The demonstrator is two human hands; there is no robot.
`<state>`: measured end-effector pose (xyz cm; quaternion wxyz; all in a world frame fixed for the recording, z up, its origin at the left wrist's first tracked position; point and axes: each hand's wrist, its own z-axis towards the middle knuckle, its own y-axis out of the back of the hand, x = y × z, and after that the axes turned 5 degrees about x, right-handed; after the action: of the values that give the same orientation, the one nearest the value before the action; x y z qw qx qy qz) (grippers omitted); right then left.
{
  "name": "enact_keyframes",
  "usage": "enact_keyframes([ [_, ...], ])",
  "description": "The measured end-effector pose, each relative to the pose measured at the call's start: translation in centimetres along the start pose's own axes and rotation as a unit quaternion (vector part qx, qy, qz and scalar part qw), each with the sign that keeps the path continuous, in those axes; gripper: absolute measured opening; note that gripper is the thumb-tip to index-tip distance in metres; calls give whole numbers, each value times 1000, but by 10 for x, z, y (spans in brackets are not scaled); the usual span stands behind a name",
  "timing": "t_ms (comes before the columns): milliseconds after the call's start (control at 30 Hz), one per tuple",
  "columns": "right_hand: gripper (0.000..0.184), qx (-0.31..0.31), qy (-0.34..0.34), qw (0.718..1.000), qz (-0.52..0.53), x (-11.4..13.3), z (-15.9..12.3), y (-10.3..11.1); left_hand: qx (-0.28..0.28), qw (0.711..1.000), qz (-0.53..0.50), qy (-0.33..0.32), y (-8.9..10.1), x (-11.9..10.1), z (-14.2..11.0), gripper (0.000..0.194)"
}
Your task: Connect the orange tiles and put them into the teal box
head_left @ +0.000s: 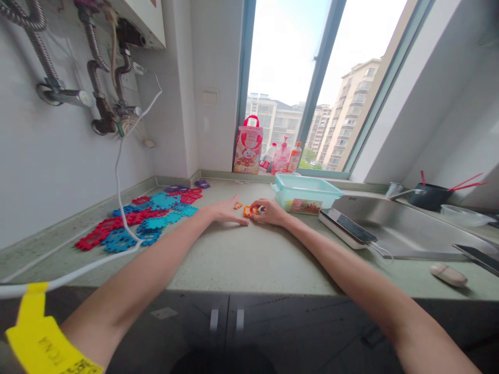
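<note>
Orange plastic puzzle pieces [247, 210] lie on the green table [241, 254]; right hand [271, 212] grip clamped on them, left hand [226, 212] flat, fingers apart.

Bright window [307, 78] daylight, warped edges

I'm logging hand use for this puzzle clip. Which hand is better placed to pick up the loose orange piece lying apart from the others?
Probably the left hand: the small loose orange plastic piece lies right beside its fingers, while the right hand is already closed around other orange pieces.
</note>
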<state>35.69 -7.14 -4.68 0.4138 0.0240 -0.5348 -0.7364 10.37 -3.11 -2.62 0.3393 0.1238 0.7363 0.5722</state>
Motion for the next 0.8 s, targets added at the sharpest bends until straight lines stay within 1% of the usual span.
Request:
enact_keyframes([
  [67,23,-53,-23,997,44,-8,-1,0,21,999,-33,-33,0,-5,-3,148],
  [167,32,-137,-62,985,80,-14,1,2,19,996,-59,-58,0,-4,-3,147],
  [267,34,-190,-74,977,66,-8,7,1,6,998,-50,-40,-1,2,2,150],
  [333,33,-205,-74,974,56,-1,13,-3,-7,1000,-3,-9,-3,3,6,148],
  [400,34,-194,-80,977,41,5,19,-10,-28,998,53,12,-7,1,10,142],
  [433,34,-173,-84,981,25,7,21,-13,-35,997,71,15,-9,-1,12,139],
  [533,24,-72,-88,992,-54,11,24,-21,-34,995,89,14,-13,-7,14,133],
  [600,18,-23,-83,992,-96,12,24,-22,-23,996,90,14,-12,-7,13,134],
  [667,19,-8,-84,990,-114,14,24,-20,-9,996,90,3,-11,-6,10,135],
  [800,25,-8,-112,986,-121,20,20,-16,14,996,79,-32,-7,-3,5,129],
])
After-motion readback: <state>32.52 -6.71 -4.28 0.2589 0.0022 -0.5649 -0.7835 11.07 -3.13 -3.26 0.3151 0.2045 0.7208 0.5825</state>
